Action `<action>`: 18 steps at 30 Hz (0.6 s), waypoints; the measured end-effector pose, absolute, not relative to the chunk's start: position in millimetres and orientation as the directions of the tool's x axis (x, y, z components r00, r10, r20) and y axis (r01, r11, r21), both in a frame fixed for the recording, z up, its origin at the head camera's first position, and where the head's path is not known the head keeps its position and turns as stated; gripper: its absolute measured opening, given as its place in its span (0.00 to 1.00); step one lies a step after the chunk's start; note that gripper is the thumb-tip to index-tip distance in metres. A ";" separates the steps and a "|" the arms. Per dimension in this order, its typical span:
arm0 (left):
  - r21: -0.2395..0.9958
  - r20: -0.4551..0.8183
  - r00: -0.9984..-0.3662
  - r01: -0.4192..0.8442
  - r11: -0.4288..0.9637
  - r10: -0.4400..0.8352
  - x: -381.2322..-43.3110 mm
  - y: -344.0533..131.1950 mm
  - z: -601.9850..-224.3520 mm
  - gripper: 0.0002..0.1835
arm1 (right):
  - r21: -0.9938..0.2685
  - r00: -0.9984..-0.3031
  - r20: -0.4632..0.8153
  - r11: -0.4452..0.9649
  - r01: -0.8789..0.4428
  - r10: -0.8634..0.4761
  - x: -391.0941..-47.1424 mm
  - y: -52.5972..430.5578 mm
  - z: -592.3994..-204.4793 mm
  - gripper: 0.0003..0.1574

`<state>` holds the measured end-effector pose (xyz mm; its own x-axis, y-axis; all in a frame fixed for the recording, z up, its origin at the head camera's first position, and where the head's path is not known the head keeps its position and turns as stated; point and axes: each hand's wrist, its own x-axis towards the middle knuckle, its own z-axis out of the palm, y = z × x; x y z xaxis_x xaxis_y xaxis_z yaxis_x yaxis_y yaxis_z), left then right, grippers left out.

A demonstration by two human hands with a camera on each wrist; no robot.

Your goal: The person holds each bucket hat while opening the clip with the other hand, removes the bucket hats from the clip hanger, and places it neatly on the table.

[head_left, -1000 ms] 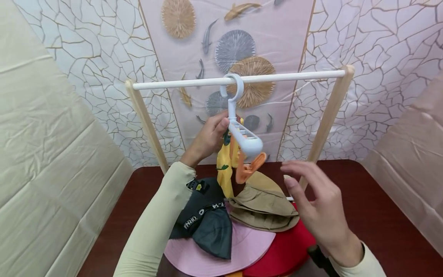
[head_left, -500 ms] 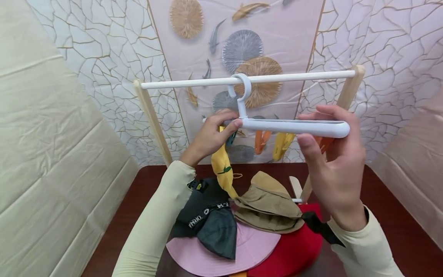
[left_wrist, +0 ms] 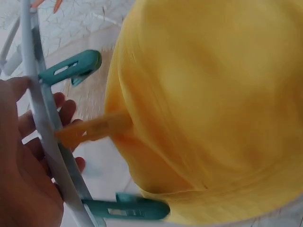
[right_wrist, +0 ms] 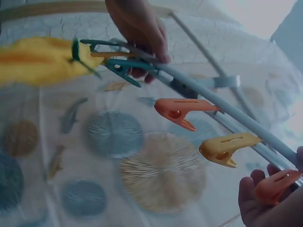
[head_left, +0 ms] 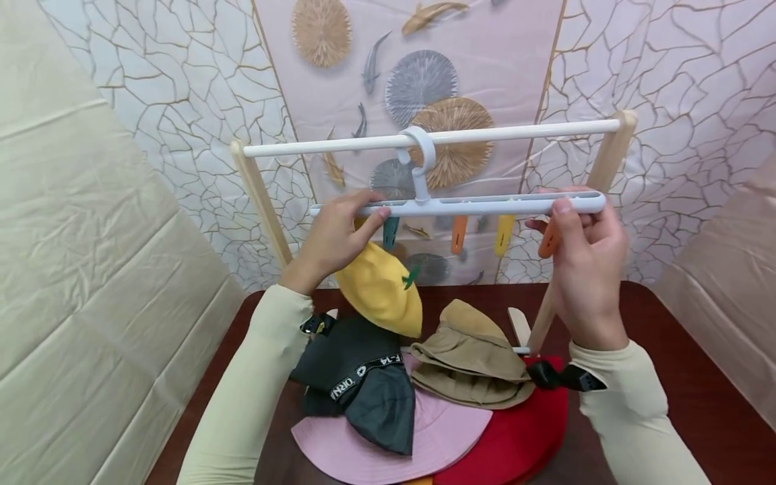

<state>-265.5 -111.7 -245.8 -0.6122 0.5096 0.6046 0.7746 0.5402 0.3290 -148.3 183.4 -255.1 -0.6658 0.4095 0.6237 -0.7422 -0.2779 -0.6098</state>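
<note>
A pale blue clip hanger (head_left: 467, 207) hangs by its hook (head_left: 426, 162) from the white rail. My left hand (head_left: 333, 236) grips its bar left of the hook. Near the bar's right end, my right hand (head_left: 588, 263) pinches it between thumb and fingers, beside an orange clip (head_left: 549, 240). From the left half hangs a yellow bucket hat (head_left: 378, 289) with a small green leaf trim. An orange clip (left_wrist: 94, 130) and a teal clip (left_wrist: 128, 209) meet the hat's edge in the left wrist view. Teal, orange and yellow (head_left: 504, 234) clips elsewhere along the bar hold nothing.
A white rail (head_left: 515, 133) on wooden posts (head_left: 263, 202) spans the dark red table (head_left: 655, 377). Under the hanger lie a black cap (head_left: 382, 411) with lettered band, a khaki hat (head_left: 469, 360), a pink hat (head_left: 339, 448) and a red hat (head_left: 515, 451). Fabric walls enclose the sides.
The hanger has turned from nearly end-on to lie along the rail. My right hand rose from the lower right and took its right end. The yellow hat swung into fuller view.
</note>
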 end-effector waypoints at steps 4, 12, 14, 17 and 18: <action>0.238 0.618 -0.615 0.739 0.630 0.489 -264.8 -129.3 -241.2 0.22 | -0.614 -0.710 0.565 -0.360 -0.702 0.420 -165.3 189.2 -262.5 0.12; 0.207 0.544 -0.640 0.729 0.652 0.543 -259.4 -147.9 -235.7 0.20 | -0.696 -0.732 0.532 -0.274 -0.664 0.425 -187.0 192.9 -269.7 0.15; 0.220 0.516 -0.652 0.728 0.650 0.555 -255.3 -147.5 -236.0 0.19 | -0.728 -0.742 0.524 -0.234 -0.645 0.418 -189.7 189.2 -275.8 0.21; 0.235 0.498 -0.669 0.717 0.657 0.552 -247.2 -146.8 -237.2 0.19 | -0.773 -0.736 0.509 -0.140 -0.619 0.447 -189.2 175.8 -288.4 0.31; 0.238 0.499 -0.673 0.713 0.660 0.546 -244.1 -146.7 -237.8 0.18 | -0.780 -0.730 0.514 -0.108 -0.616 0.451 -187.6 169.0 -294.4 0.33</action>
<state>-244.1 -146.7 -237.8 -0.6727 0.5461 0.4993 0.7126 0.6598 0.2384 -187.6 169.0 -294.4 -0.7297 0.4514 0.5135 -0.6160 -0.1083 -0.7802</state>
